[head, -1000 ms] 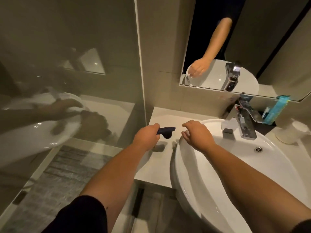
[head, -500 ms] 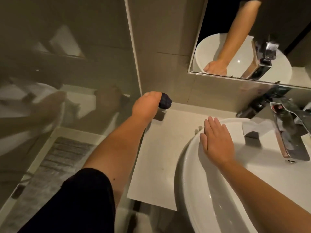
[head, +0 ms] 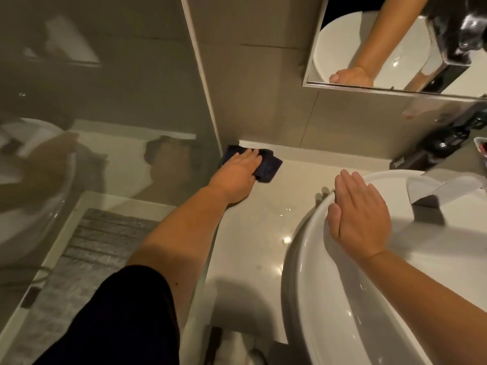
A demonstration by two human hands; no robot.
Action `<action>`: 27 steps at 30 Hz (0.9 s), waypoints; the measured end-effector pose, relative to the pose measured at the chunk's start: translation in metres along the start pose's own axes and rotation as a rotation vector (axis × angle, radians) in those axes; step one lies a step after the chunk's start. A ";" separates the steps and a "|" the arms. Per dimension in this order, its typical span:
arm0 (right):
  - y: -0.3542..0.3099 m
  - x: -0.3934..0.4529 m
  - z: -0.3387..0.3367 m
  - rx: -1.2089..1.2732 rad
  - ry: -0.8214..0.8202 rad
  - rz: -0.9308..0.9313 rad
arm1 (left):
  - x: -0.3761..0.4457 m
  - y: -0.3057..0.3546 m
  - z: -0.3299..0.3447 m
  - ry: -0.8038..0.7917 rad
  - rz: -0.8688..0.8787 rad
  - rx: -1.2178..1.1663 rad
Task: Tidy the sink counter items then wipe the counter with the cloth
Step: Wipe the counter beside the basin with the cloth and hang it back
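Observation:
A dark blue cloth lies flat in the back left corner of the pale counter, where the wall meets the glass panel. My left hand presses down on the cloth with fingers spread over it. My right hand rests flat, fingers together, on the left rim of the white basin and holds nothing.
A glass shower panel borders the counter on the left. A chrome tap stands at the basin's back right, with dark items behind it. A mirror hangs above. A grey mat lies beyond the glass.
My left hand has brought the cloth down from the air onto the counter's back corner and flattened it there. My right hand stays on the basin rim.

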State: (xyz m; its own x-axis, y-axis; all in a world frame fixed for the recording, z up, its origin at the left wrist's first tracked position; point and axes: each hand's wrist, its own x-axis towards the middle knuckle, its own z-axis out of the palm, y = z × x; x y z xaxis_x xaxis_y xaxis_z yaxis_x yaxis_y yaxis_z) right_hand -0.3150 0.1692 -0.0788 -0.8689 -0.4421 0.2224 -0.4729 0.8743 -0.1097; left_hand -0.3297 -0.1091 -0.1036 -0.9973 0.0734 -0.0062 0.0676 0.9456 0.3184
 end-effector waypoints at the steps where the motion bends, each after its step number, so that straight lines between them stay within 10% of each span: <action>1: 0.000 0.000 -0.001 0.001 -0.002 0.006 | -0.011 0.005 -0.001 -0.005 -0.010 0.000; 13: -0.004 -0.006 -0.021 0.050 -0.120 -0.021 | -0.245 0.078 0.015 -0.090 -0.130 0.005; 27: 0.007 -0.019 -0.040 -0.020 -0.298 -0.017 | -0.323 0.109 -0.003 -0.102 -0.317 -0.199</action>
State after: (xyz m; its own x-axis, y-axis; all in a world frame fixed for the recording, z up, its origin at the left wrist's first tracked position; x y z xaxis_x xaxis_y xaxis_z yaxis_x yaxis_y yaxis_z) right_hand -0.2955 0.1916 -0.0450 -0.8667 -0.4937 -0.0707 -0.4875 0.8686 -0.0886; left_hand -0.0006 -0.0309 -0.0641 -0.9591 -0.1718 -0.2249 -0.2604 0.8470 0.4635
